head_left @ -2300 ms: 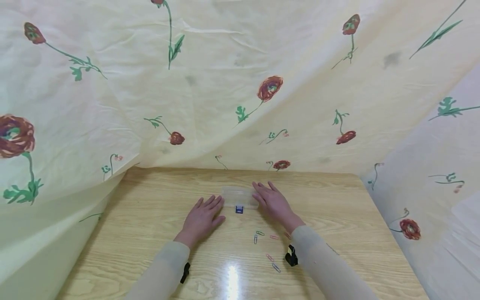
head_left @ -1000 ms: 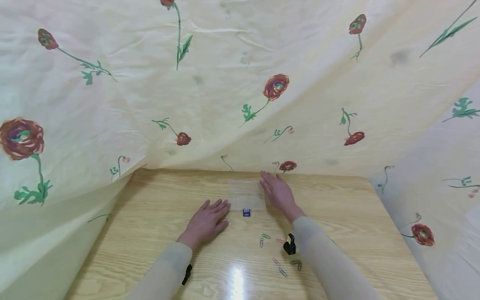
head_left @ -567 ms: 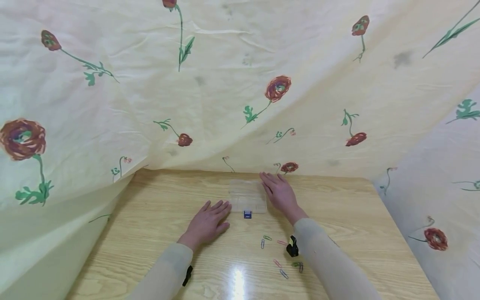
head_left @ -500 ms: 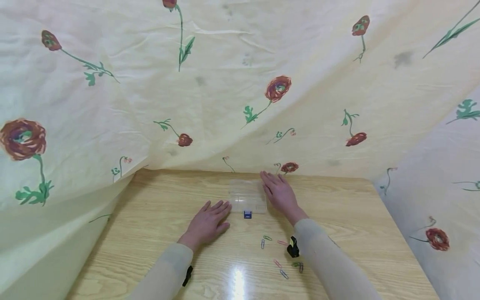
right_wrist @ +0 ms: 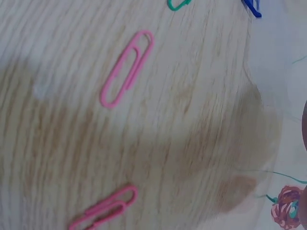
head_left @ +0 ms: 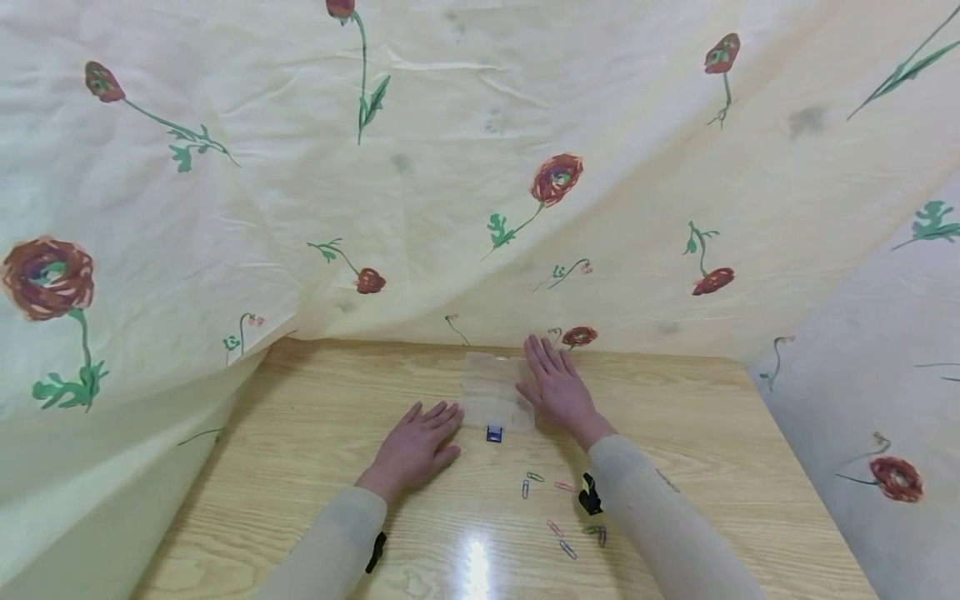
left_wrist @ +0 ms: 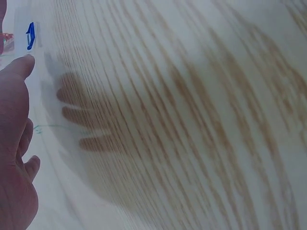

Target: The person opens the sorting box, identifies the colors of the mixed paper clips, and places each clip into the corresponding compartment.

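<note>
A clear plastic box [head_left: 480,408] with a blue latch [head_left: 494,434] at its front lies near the table's back edge, its see-through lid [head_left: 483,364] swung back. My left hand [head_left: 411,447] lies at the box's left side, fingers straight, fingertips at its front left corner. The right hand [head_left: 561,393] is at the right side, fingers straight beside the lid, thumb reaching over the box. In the left wrist view the thumb of the left hand [left_wrist: 14,110] shows near the latch [left_wrist: 31,36]. Only a sliver of the right hand [right_wrist: 305,124] enters the right wrist view.
Several paper clips in pink, green and blue lie on the wooden table [head_left: 315,417] in front of the box, including a pink paper clip [right_wrist: 116,71] and a green paper clip [head_left: 535,477]. Flowered cloth [head_left: 420,208] hangs behind and at both sides.
The box's lid has swung backward, and my right hand has moved farther back along it, its thumb now spread over the box. The left hand has stayed by the left side.
</note>
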A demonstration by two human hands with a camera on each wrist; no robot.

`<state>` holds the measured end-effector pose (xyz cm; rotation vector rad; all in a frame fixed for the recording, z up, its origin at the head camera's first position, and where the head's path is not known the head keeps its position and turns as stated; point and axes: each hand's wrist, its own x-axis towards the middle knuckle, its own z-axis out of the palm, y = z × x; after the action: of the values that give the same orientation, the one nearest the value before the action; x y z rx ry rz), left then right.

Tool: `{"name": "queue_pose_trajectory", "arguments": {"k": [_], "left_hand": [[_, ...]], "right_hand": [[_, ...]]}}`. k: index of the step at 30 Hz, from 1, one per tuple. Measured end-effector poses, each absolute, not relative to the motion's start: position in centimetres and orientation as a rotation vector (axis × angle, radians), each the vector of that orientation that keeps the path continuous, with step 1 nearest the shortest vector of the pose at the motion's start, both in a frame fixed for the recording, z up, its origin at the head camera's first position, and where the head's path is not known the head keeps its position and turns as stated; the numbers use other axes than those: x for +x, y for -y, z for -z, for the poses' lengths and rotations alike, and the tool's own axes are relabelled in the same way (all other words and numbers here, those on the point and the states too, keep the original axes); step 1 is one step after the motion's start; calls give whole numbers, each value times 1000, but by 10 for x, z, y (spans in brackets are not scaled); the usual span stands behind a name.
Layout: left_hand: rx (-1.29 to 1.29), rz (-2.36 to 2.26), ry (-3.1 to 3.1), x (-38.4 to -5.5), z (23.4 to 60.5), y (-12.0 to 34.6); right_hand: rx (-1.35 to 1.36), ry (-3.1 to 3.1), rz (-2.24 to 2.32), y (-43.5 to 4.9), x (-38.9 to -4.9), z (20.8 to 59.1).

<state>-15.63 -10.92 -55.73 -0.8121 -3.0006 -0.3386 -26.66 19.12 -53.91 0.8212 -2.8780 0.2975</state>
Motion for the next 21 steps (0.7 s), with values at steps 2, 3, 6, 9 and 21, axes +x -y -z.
{"name": "queue_pose_trajectory", "arguments": {"k": [2,3,6,9,21], "left_hand": [[-812,343,3000,-156,557,109],[-812,347,2998,-156,557,109],[-806,339,2998,-156,557,109],[-802,328,2997,-155,556,107],[-795,271,2987,-151,556,103]], "right_hand": [[819,2901,-296,-191,-266,540],[820,2912,-298,-191,-266,540],[824,2932,-317,-191,-266,541],[817,2959,-332,-192,-267,543],[970,2995,-506,-195,-263,559]]}}
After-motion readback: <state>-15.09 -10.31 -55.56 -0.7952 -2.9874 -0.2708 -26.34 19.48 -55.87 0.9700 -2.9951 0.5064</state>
